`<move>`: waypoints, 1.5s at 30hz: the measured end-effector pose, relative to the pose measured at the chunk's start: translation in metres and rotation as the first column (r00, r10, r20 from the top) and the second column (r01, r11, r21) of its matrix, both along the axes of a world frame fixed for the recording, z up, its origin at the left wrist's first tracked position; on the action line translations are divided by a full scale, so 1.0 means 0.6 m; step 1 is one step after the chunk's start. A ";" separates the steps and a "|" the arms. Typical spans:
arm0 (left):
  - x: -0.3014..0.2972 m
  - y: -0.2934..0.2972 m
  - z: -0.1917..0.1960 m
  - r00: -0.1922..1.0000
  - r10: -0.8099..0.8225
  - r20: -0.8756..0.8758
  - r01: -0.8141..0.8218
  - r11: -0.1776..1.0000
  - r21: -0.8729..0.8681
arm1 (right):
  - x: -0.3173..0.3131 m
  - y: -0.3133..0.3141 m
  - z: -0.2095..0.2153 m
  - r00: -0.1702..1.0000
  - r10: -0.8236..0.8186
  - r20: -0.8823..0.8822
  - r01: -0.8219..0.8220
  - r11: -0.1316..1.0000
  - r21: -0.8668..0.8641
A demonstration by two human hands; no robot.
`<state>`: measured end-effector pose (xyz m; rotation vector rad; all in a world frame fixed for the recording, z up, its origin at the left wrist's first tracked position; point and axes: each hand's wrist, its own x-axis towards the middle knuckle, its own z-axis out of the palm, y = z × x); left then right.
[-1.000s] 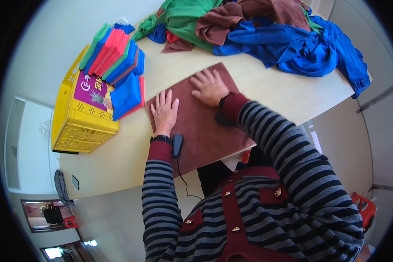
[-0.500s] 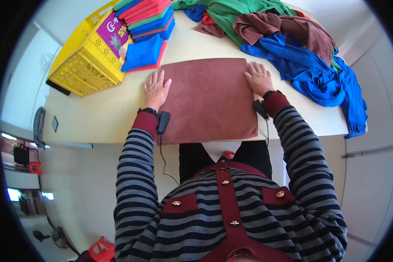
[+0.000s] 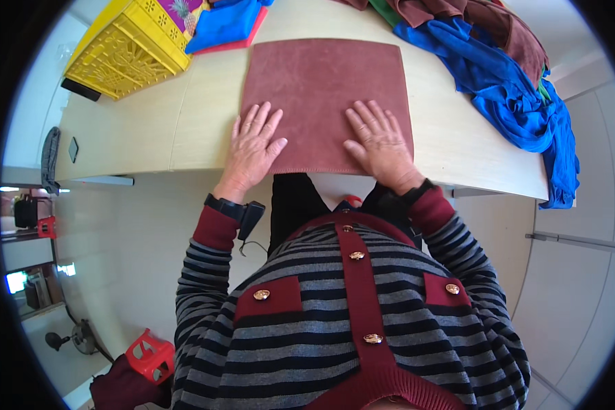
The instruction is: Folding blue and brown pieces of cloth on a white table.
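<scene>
A brown cloth lies spread flat on the pale table, its near edge by the table's front edge. My left hand rests on the cloth's near left corner, fingers stretched forward and a little apart. On the near right part of the cloth my right hand lies flat with its fingers spread. Neither hand grips anything.
A yellow plastic basket stands at the far left, beside folded blue and red cloths. Crumpled blue cloth and brown cloth are heaped at the right, hanging over the edge. A red stool is at lower left.
Both hands have drawn back from the cloth's far side edges to its near part, and the right has moved inward. The view has shifted, so the table appears higher.
</scene>
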<state>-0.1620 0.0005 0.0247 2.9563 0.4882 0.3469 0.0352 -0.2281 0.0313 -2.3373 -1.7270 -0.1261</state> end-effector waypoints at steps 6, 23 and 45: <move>-0.077 -0.009 0.017 0.997 -0.068 0.043 0.070 0.996 -0.049 | 0.056 -0.104 0.012 0.997 -0.046 -0.060 0.045 0.999 -0.005; -0.163 -0.010 0.083 0.956 -0.134 0.262 0.201 0.948 -0.248 | 0.001 -0.174 0.065 0.974 0.145 -0.173 -0.129 0.986 0.102; 0.100 0.199 -0.022 0.875 0.364 0.320 -0.103 0.785 -0.611 | 0.226 0.034 0.017 0.598 -0.347 -0.722 0.530 0.848 0.031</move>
